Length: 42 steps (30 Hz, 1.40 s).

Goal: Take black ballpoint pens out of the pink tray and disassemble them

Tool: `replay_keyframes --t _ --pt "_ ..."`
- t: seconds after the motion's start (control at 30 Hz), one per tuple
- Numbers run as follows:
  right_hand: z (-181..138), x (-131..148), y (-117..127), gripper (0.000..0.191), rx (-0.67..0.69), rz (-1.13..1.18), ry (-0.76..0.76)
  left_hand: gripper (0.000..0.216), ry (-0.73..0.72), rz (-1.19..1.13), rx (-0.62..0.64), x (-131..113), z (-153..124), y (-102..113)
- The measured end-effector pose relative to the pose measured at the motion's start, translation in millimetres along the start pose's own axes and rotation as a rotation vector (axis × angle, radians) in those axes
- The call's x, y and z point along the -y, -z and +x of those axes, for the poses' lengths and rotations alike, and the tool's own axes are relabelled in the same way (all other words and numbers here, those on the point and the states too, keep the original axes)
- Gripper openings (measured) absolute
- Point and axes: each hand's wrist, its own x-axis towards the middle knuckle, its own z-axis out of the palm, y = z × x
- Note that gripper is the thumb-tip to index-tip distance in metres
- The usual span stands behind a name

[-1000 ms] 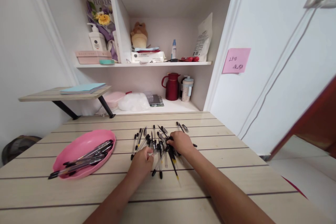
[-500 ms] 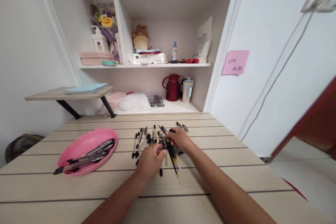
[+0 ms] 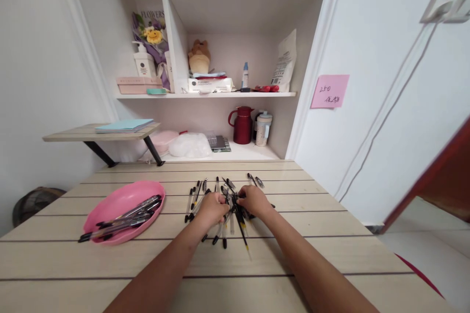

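Black-and-clear gel pens, loose caps and thin refills lie in a scattered pile [image 3: 240, 217] on the wooden table. Over the pile's left side, my left hand [image 3: 213, 208] is closed, with thumb and fingertips pinching what looks like a pen. My right hand [image 3: 254, 201] faces it from the right, its fingers closed at the pile's middle on something small and dark that they mostly hide. The fingertips of both hands are close together. Dark refills with yellow ends [image 3: 243, 227] point toward me below the hands.
A pink bowl [image 3: 105, 208] with several pens stands to the left, some sticking over its rim. Behind it is a small raised stand [image 3: 73, 133] with a blue-covered paper stack [image 3: 123, 125]. A red jug [image 3: 242, 126] and a cup [image 3: 263, 129] stand on the shelf behind.
Both hands remain over the pile, my right hand slightly lower in the picture. More pens show below my left hand. The whole view has shifted down a little.
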Motion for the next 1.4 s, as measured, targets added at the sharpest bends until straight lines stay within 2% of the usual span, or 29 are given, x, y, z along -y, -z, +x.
replay_keyframes --t 0.1,0.17,0.33,0.4,0.5,0.57,0.7,0.87,0.97,1.07,1.17,1.23,1.3,1.4 --pt "1.5 -2.7 0.1 0.019 0.04 0.05 0.047 0.009 -0.032 0.05 -0.024 -0.5 6.4 1.6" --pt "3.5 -5.7 0.4 0.023 0.083 0.162 0.092 0.014 -0.104 0.104 -0.057 -2.0 8.0 2.4" --pt "5.6 -7.2 -3.5 0.042 0.204 0.637 0.143 0.039 -0.472 0.242 -0.095 -6.8 6.7 2.6" --pt "3.9 -4.7 -3.8 0.049 0.253 0.802 0.136 0.034 -0.529 0.306 -0.075 -8.1 6.7 3.9" --pt "0.5 -1.7 -0.4 0.05 0.291 0.974 0.103 0.021 -0.507 0.387 -0.037 -7.8 8.2 8.4" --pt "-1.1 -1.7 3.6 0.041 0.318 0.98 0.071 0.018 -0.485 0.399 -0.039 -5.7 9.7 11.8" --pt "-3.6 -3.1 10.1 0.014 0.342 0.812 0.002 0.018 -0.49 0.375 -0.068 1.0 12.5 16.2" --pt "-4.0 -4.3 9.1 0.01 0.283 0.728 0.044 0.019 -0.506 0.341 -0.042 4.7 12.5 15.7" --pt "0.3 -9.7 5.8 0.011 0.165 0.521 0.071 0.033 -0.495 0.34 -0.058 3.7 10.2 20.5" --pt "4.1 -15.8 3.9 0.013 0.039 0.194 0.122 0.037 -0.489 0.362 -0.106 4.5 8.3 42.2" --pt "4.6 -17.9 5.7 0.018 0.004 -0.024 0.134 0.029 -0.433 0.439 -0.161 13.4 7.4 86.0" --pt "4.8 -17.7 9.5 0.022 -0.014 -0.03 0.122 0.031 -0.338 0.531 -0.193 26.8 5.8 123.3" --pt "6.1 -18.0 14.2 0.023 -0.063 0.062 0.097 0.036 -0.254 0.637 -0.241 46.3 2.3 160.0" --pt "9.8 -20.4 19.2 0.018 -0.169 0.252 0.047 0.04 0.001 0.777 -0.268 80.1 -6.0 199.5"
